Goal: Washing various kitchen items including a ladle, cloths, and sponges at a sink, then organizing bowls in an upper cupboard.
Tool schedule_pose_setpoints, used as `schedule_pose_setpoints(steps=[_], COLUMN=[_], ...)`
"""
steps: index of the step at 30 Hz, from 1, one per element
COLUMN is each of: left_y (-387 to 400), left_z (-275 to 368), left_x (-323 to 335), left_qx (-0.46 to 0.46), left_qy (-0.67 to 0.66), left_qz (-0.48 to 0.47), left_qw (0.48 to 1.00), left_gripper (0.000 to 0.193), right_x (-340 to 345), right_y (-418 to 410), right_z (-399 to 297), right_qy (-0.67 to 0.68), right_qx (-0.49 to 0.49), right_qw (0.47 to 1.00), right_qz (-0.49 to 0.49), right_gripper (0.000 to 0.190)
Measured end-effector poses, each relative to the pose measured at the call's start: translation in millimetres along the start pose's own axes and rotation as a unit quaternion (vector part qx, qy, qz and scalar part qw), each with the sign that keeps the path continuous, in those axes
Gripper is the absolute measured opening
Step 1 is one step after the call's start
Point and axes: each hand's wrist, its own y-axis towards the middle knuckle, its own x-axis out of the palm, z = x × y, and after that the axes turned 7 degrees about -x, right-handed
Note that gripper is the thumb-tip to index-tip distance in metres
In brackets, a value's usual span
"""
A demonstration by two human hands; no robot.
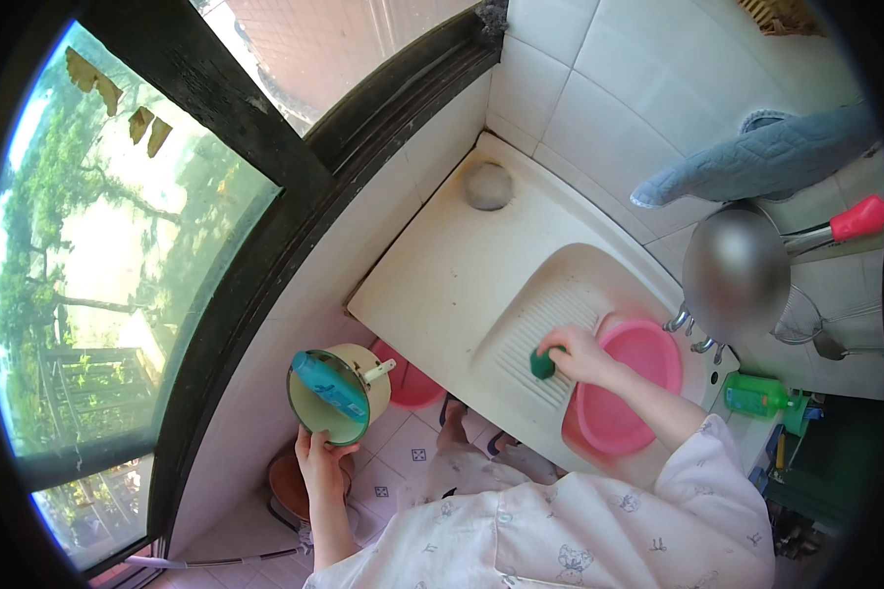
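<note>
My left hand (322,458) grips the lower rim of a cream enamel pot (378,372) with a green edge and a white handle. The pot is tilted with its mouth towards me, and a blue plastic bottle (328,386) lies inside it. Over the ribbed washboard (519,353) of the white laundry sink (442,258), my right hand (578,357) holds a small dark green object (542,364), perhaps a bar of soap or a scrubber. A pink plastic basin (626,390) sits in the sink bowl, under my right forearm.
Metal taps (696,335) stick out at the sink's back edge. A green bottle (755,396) lies at the right. A blue quilted cloth (759,162) and a wire strainer (797,316) hang on the tiled wall. Below are a red basin (412,379) and a brown bucket (295,486). A dark-framed window (228,309) borders the left.
</note>
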Motion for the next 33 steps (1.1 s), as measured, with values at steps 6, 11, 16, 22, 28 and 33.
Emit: schedule_pose_setpoints(steps=[6,11,16,22,28,33], left_y=[1,-6,-4,-7,-16,-20], left_z=[8,14,21,18,20,15], left_x=[-9,-22,-5,8,-2,-19], left_qx=[-0.003,0.005,0.013,-0.005,0.018,0.013], left_qy=[-0.013,-0.009,0.001,-0.015,-0.011,-0.03], left_qz=[0.009,0.045,0.024,0.024,0.051,0.067], left_qw=[1.0,0.999,1.0,1.0,0.998,0.997], left_gripper=[0.031,0.031,0.031,0.03,0.03,0.03], right_x=[65,156,161,150,153,140], right_y=[174,221,218,203,114,76], right_z=[-56,-97,-101,-98,-82,-60], right_qy=[-0.018,-0.149,-0.19,-0.205,-0.221,-0.132], right_qx=[-0.127,-0.168,-0.209,-0.198,-0.29,-0.333], right_qw=[0.967,0.959,0.956,0.959,0.928,0.933], right_qz=[0.218,0.171,0.083,-0.002,-0.077,-0.043], right_gripper=[0.039,0.045,0.044,0.036,0.026,0.04])
